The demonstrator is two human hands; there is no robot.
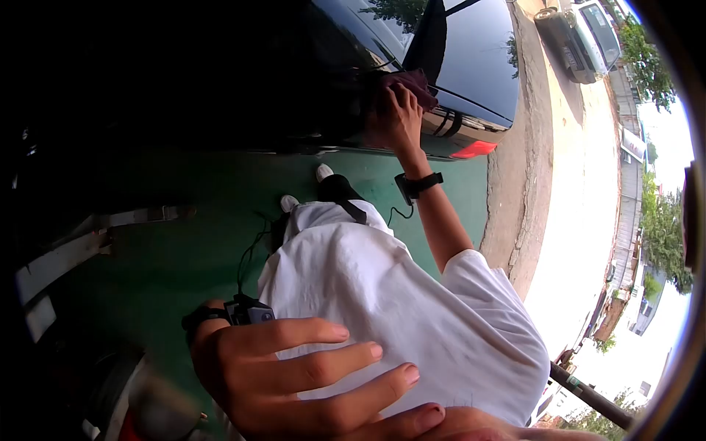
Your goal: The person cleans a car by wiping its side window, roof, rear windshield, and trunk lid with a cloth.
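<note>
My right hand (401, 117) presses a dark maroon cloth (412, 82) onto the glossy body of a black car (478, 59). Its fingers are bent over the cloth, near the car's rear side and above the red tail light (475, 150). A black band with a small device (416, 187) circles that wrist. Close to the camera, in front of the white T-shirt (353, 272), my left hand (309, 375) is raised with its fingers stretched and spread, holding nothing. On its wrist sits a strap with a small camera (254, 312) and a cable.
Green floor (434, 213) lies under my white shoes (323, 172). At left stands a metal arm (140, 217), partly in shadow. A wheel-like dark object (110, 382) is at lower left. Outside, a parked silver vehicle (577, 44) stands on the sunlit pavement.
</note>
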